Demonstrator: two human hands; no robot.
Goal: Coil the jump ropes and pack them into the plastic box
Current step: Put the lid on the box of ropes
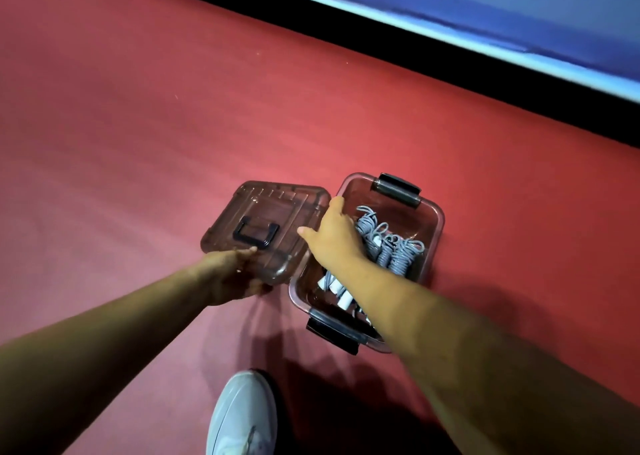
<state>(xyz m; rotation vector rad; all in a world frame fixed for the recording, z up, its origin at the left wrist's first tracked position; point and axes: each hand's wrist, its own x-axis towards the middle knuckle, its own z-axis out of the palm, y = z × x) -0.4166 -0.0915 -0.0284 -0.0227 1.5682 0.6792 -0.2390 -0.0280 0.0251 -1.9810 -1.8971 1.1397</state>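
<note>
As the lid [277, 208] isn't on yet: task looks nearly done, not finished.
Done: several grey jump ropes [391, 246] lie coiled inside the plastic box [437, 246], white handles [341, 293] toward its near end; box sits on the red floor [173, 125].
Left to do: prob. just set lid on & snap the two black latches [398, 189], both unfastened now. No uncoiled rope shows.
L hand [239, 274]: grips lid's near corner, thumb on top, fingers under, seen thru the plastic; lid held just left of box.
R hand [332, 236]: over box's left rim at lid's right edge, thumb spread; can't tell if it pinches lid or only touches.
Hidden: R forearm covers part of ropes & handles, so rope count unclear; floor outside frame unseen, more ropes poss. there.
Cut off: white shoe [242, 416] at bottom edge.
</note>
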